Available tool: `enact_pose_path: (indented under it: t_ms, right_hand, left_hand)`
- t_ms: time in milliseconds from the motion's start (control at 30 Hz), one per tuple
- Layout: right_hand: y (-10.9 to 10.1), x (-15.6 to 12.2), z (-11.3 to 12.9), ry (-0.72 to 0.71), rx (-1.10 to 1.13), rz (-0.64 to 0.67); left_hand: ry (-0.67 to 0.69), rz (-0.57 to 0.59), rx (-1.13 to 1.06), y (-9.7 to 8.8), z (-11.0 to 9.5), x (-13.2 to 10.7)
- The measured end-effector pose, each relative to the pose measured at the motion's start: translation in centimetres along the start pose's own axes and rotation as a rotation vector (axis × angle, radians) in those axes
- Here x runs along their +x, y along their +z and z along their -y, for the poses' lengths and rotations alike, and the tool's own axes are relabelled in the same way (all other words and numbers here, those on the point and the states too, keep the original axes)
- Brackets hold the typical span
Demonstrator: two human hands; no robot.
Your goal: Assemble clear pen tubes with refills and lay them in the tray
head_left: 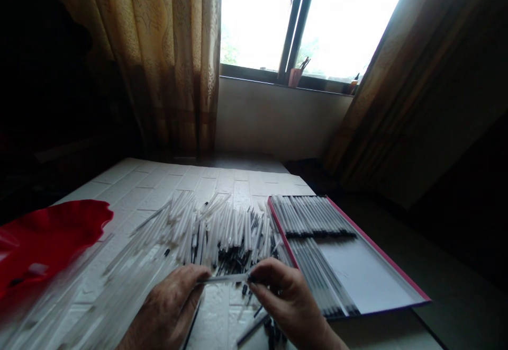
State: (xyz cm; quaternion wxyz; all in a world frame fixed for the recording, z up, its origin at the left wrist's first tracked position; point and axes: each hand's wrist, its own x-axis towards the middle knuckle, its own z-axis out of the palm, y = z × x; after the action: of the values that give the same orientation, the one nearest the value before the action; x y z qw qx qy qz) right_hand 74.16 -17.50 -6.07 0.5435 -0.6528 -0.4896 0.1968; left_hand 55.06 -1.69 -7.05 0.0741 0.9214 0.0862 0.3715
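A translucent pen barrel (225,279) is held level between both hands above the table's near side. My left hand (166,305) is closed around its left end. At the other end, my right hand (286,298) pinches the barrel between thumb and fingertip, where a small dark part shows; its exact kind is unclear. Just beyond the hands lie loose clear pen barrels (236,228) and a heap of small black pen parts (234,261). To the right, a shallow box (375,273) with a pinkish-red rim holds pens (313,215) in two rows, their black ends toward me.
At the left edge is a red wavy-rimmed dish (59,228) with small pieces in it. More clear tubes (119,292) spread across the white brick-patterned tabletop (154,180). Dark pen pieces (254,329) lie near my right wrist. A cup (294,77) stands on the windowsill.
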Motion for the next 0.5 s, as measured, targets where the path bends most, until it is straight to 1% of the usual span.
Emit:
enact_pose_path:
  t_ms: [167,367,500]
  right_hand:
    - [-0.14,0.01,0.36,-0.149,-0.157,-0.013]
    - [-0.16,-0.1,0.25,-0.25,-0.242,-0.033]
    - [-0.13,-0.14,0.15,-0.307,-0.269,-0.041]
  left_hand:
    - [0.007,0.0,0.021,0.07,0.22,-0.01]
    - [0.004,-0.015,0.004,0.72,0.7,-0.67]
    - [-0.01,0.008,-0.035,0.91,0.98,-0.84]
